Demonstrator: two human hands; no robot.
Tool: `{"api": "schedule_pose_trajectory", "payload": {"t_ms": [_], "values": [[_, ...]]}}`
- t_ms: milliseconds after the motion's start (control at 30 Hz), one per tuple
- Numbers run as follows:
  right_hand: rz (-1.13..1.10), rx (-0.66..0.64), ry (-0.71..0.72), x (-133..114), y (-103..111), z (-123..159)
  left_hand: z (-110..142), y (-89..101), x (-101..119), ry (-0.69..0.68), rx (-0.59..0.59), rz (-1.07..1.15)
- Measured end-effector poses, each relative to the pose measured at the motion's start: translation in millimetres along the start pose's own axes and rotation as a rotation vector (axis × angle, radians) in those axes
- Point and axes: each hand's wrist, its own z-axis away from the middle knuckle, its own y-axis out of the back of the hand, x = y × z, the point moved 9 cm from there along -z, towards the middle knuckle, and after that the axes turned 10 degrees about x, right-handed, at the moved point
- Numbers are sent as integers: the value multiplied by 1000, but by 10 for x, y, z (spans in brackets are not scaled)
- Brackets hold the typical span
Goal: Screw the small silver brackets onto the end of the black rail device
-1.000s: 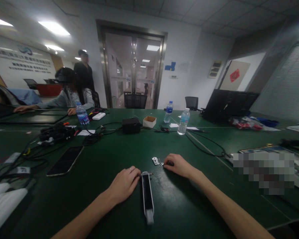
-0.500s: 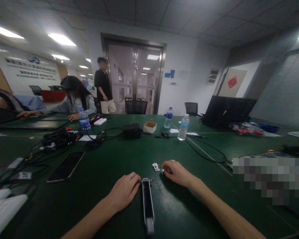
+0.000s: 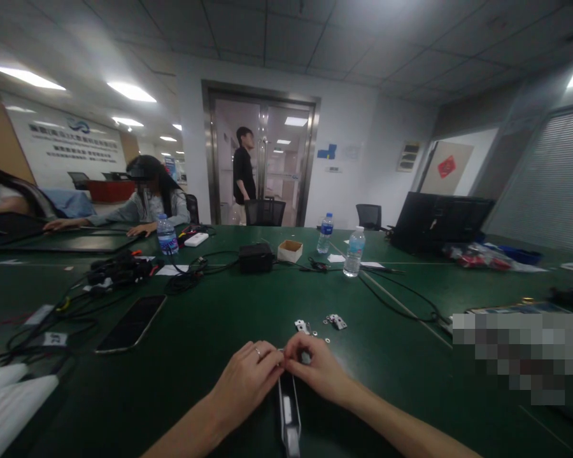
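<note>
A long, narrow frame with pale edges point(image 3: 282, 402) and a dark inside lies on the green table, pointing away from me. My left hand point(image 3: 248, 375) closes its fingers at the frame's far end, from the left side. Opposite it, my right hand point(image 3: 321, 372) makes a pinch at the same end, its fingertips meeting the left ones. Whatever sits between the fingertips is hidden. Just beyond the hands are small metal plates point(image 3: 337, 322), another plate piece point(image 3: 302, 327) and a few tiny washers point(image 3: 327, 340).
A phone point(image 3: 132, 323) and tangled cables point(image 3: 119, 270) lie to the left. Farther back are a black box point(image 3: 256, 258), a small open carton point(image 3: 290, 250) and water bottles point(image 3: 354, 253). A monitor point(image 3: 442, 219) stands right. One person sits at left; another stands by the glass door.
My right hand has moved from the small plates back to the frame's far end, meeting my left hand. More small plates and washers now show. The standing person has moved right.
</note>
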Motion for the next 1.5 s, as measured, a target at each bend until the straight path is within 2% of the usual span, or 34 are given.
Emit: {"api": "schedule_pose_trajectory", "payload": {"t_ms": [133, 300, 500, 700, 800, 900, 1000, 1233, 1500], "values": [[-80, -26, -70, 66, -17, -8, 5, 27, 16, -45, 38, 13], [-113, -63, -74, 65, -9, -22, 21, 31, -12, -26, 70, 41], [-72, -85, -71, 93, -7, -13, 23, -2, -58, 40, 29, 100], [-46, -123, -26, 9, -14, 5, 14, -38, -74, 76, -13, 146], [58, -99, 38, -21, 64, -10, 2, -39, -107, 99, -49, 144], [243, -40, 190, -89, 221, -41, -6, -41, -218, 166, -85, 131], [405, -54, 330, -129, 319, -52, -1, -52, -360, 243, -103, 126], [556, -212, 351, 3, 237, -39, 29, -155, -515, 344, -192, 133], [568, -230, 361, 60, 178, -34, 42, -265, -602, 379, -213, 170]]}}
